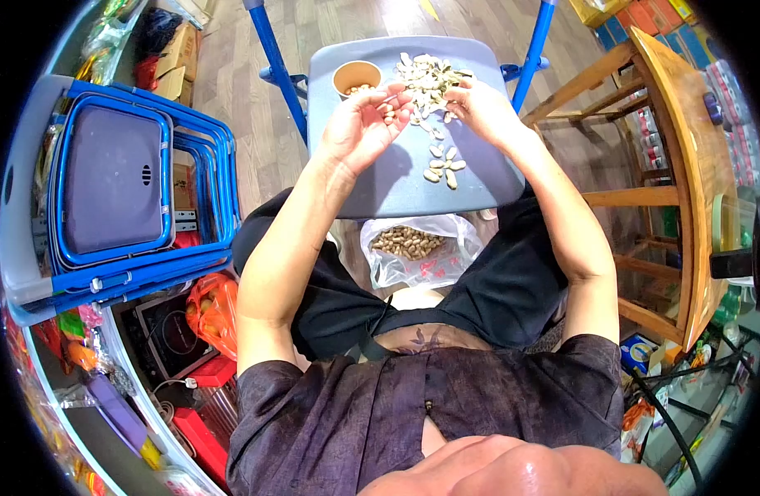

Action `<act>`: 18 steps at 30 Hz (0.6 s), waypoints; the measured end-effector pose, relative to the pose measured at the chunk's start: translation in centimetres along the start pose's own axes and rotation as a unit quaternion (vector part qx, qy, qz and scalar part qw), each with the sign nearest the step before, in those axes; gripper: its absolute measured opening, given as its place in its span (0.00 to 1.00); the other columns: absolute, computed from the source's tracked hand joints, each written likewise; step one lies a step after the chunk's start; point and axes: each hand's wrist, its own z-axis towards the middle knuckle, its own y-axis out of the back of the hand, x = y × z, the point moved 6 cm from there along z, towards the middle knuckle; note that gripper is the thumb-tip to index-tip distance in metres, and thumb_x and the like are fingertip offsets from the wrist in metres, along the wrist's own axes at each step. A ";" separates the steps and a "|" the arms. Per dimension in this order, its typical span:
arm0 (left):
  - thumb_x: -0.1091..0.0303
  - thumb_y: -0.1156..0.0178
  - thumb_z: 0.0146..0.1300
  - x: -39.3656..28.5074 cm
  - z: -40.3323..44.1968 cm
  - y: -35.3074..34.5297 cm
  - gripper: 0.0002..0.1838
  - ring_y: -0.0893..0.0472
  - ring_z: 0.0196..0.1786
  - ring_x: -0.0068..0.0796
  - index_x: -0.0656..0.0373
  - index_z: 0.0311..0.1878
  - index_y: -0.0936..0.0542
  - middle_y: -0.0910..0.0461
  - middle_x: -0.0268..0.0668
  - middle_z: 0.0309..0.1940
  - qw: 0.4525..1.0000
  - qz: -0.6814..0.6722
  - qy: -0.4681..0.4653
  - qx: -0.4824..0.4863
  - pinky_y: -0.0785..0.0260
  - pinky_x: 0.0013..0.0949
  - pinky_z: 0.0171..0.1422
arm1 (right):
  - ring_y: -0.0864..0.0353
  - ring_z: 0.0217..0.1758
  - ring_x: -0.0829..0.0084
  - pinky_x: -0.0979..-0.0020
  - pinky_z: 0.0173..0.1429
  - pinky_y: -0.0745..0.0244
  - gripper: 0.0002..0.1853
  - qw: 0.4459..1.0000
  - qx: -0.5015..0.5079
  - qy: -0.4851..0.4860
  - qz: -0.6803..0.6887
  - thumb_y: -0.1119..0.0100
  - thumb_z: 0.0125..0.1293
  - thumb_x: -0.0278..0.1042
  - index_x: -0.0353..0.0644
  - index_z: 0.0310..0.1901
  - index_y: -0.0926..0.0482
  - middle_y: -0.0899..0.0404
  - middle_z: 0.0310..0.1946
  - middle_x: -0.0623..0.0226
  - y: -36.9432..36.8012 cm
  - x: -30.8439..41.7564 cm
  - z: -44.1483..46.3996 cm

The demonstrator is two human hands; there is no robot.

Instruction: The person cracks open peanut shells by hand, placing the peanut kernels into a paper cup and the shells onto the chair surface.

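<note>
My left hand (368,124) is palm up over the grey seat (396,178), its fingers curled around several shelled peanut kernels (388,114). Close to its fingertips stands an orange-brown cup (357,78) with kernels at the bottom. My right hand (479,110) is at the right edge of a pile of peanut shells (427,80), fingers bent toward it; whether anything lies between the fingertips is too small to tell. Several whole peanuts (444,165) are spread on the seat below the pile. Between the legs, a clear plastic bag (421,271) holds unshelled peanuts (407,242).
Blue-framed folding chairs (119,178) are stacked at the left. A wooden stool (673,194) lies on its side at the right. Blue metal legs (533,54) rise beyond the seat. An orange bag (215,310) and an induction cooker (169,331) are at the lower left.
</note>
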 end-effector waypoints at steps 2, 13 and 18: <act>0.75 0.45 0.63 0.4 0.2 0.1 0.17 0.23 0.51 0.38 0.72 0.53 0.28 0.25 0.49 0.48 1.000 0.021 -0.001 -0.009 0.28 0.36 0.59 | 0.20 0.43 0.53 0.58 0.47 0.25 0.10 0.999 0.030 -0.025 -0.003 0.40 0.61 0.33 0.40 0.43 0.19 0.21 0.37 0.56 0.5 -0.5 -0.4; 0.68 0.49 0.69 2.1 1.3 0.8 0.15 0.22 0.41 0.35 0.68 0.53 0.25 0.22 0.37 0.31 0.996 0.014 0.076 0.041 0.27 0.32 0.49 | 0.18 0.42 0.56 0.62 0.47 0.25 0.10 0.970 0.220 -0.014 0.104 0.38 0.57 0.29 0.39 0.41 0.19 0.18 0.38 0.55 -2.3 0.8 -4.1; 0.72 0.47 0.67 2.6 1.6 0.8 0.15 0.21 0.40 0.33 0.67 0.55 0.26 0.22 0.37 0.32 0.995 0.049 0.085 0.011 0.26 0.32 0.48 | 0.18 0.43 0.56 0.62 0.48 0.24 0.11 0.969 0.237 -0.007 0.075 0.38 0.57 0.29 0.39 0.42 0.19 0.18 0.38 0.55 -3.1 1.1 -4.2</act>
